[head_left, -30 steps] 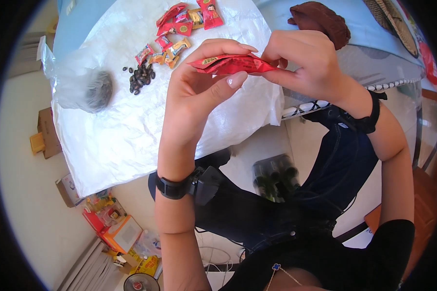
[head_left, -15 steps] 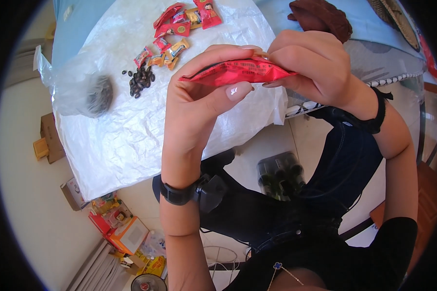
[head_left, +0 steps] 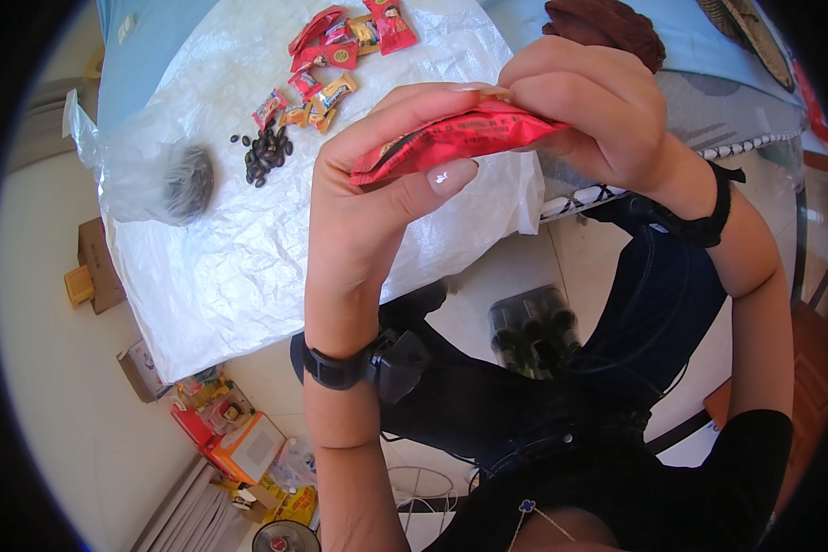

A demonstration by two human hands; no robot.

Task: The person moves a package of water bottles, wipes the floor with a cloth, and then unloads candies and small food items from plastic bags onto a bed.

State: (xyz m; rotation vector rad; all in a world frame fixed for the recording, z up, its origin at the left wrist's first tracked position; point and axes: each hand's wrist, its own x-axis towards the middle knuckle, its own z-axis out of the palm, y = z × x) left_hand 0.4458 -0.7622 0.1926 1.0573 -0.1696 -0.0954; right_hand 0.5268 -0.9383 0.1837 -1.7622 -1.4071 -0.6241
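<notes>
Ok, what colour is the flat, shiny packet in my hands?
The flat, shiny packet is red; head view shows it best.

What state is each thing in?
Red packet: held up; whether open, unclear
Left hand: closed on the packet
Right hand: pinching its right end
Dark seeds: loosely piled
Clear bag: part-filled, crumpled
Small packets: scattered
White sheet: spread, creased
Brown cloth: bunched

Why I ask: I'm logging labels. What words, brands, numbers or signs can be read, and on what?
Red, glossy, slim packet between left hand and right hand: dark print, too small and blurred to read.
Small, shiny, red and yellow wrappers: printed, too small to read.
Orange-and-white rectangular box: nothing legible.
</notes>
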